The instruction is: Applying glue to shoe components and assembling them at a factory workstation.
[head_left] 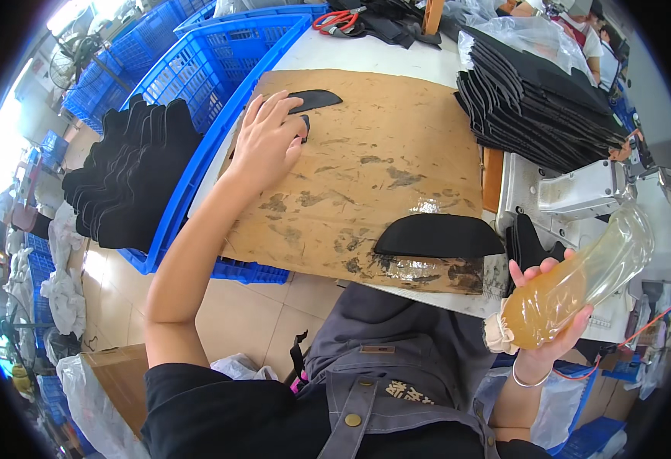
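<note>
My left hand (268, 144) rests on a stained brown cardboard sheet (427, 168), fingers stretched and slightly apart. Its fingertips reach the near end of a small black curved piece (318, 99); a bit of black also shows beside a lower fingertip, and I cannot tell what it is. My right hand (573, 329) is wrapped round a soft clear plastic bottle (580, 283) partly filled with amber liquid. The bottle is tilted, its cloth-wrapped mouth pointing down and left. Between the hands, a larger black half-moon piece (439, 236) lies at the sheet's near right edge, next to shiny wet smears.
A stack of black cut pieces (534, 99) stands at the back right, beside a metal machine arm (588, 187). More black pieces (132, 168) hang over the blue crate (197, 76) at left. Red-handled scissors (337, 21) lie at the back. People work at far right.
</note>
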`<action>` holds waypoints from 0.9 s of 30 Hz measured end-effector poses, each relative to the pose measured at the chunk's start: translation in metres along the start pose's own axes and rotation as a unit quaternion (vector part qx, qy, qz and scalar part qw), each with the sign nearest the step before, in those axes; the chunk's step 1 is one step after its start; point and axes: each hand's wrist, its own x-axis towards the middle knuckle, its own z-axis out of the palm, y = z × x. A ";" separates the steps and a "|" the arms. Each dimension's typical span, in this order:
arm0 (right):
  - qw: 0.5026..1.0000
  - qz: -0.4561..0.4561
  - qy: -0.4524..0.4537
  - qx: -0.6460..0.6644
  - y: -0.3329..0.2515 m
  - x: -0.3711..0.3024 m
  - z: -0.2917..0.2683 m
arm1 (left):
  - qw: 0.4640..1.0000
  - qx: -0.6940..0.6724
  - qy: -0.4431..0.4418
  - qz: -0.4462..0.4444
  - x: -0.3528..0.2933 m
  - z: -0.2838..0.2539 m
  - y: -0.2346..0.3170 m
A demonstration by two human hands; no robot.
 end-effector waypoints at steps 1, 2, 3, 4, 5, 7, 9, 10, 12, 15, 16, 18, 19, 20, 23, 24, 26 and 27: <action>1.000 0.000 0.001 0.000 0.001 0.000 0.000 | 1.000 -0.011 0.005 -0.013 0.001 -0.001 0.002; 1.000 0.003 -0.003 -0.002 0.002 0.000 0.000 | 0.999 -0.022 0.010 -0.026 0.001 -0.002 0.004; 1.000 0.005 -0.007 -0.003 0.002 0.000 0.000 | 0.999 -0.022 0.009 -0.025 0.002 -0.002 0.004; 1.000 0.006 -0.005 -0.003 0.003 0.000 0.000 | 0.999 -0.015 0.009 -0.030 0.002 -0.003 0.004; 1.000 0.006 -0.002 -0.009 0.003 0.000 0.001 | 0.999 -0.008 0.009 -0.034 0.003 -0.004 0.005; 1.000 0.007 0.004 -0.016 0.003 0.000 0.002 | 0.998 -0.005 0.020 -0.053 0.003 -0.006 0.009; 1.000 0.006 0.006 -0.021 0.004 0.002 0.003 | 0.997 -0.002 0.031 -0.073 0.002 -0.006 0.012; 1.000 0.007 0.007 -0.021 0.004 0.002 0.003 | 0.996 -0.005 0.044 -0.076 0.001 -0.005 0.013; 1.000 0.009 -0.001 -0.022 0.004 0.002 0.002 | 0.995 -0.010 0.057 -0.078 0.000 -0.005 0.014; 0.999 0.008 0.008 -0.035 0.004 0.001 0.006 | 0.997 0.004 0.058 -0.045 -0.004 -0.005 0.014; 0.999 0.009 0.007 -0.034 0.004 0.001 0.008 | 0.998 -0.019 0.047 -0.038 -0.006 -0.003 0.008; 0.999 0.010 0.017 -0.044 0.004 0.001 0.009 | 0.998 -0.042 0.035 -0.031 -0.006 -0.002 0.005; 0.999 0.010 0.018 -0.043 0.005 0.001 0.009 | 0.997 -0.047 0.046 -0.027 -0.003 -0.002 0.006; 0.999 0.012 0.015 -0.043 0.006 0.002 0.008 | 0.997 -0.052 0.057 -0.024 0.000 -0.003 0.007; 0.999 0.011 0.016 -0.046 0.007 0.001 0.007 | 0.997 -0.031 0.044 -0.054 0.010 -0.008 0.013; 0.999 0.011 0.017 -0.045 0.007 0.000 0.007 | 0.997 -0.029 0.044 -0.054 0.012 -0.007 0.010; 0.999 0.010 0.014 -0.044 0.006 0.000 0.007 | 0.983 -0.134 -0.012 -0.122 0.018 -0.002 -0.009; 0.999 0.011 0.013 -0.043 0.006 0.000 0.007 | 0.984 -0.132 -0.013 -0.122 0.023 -0.002 -0.024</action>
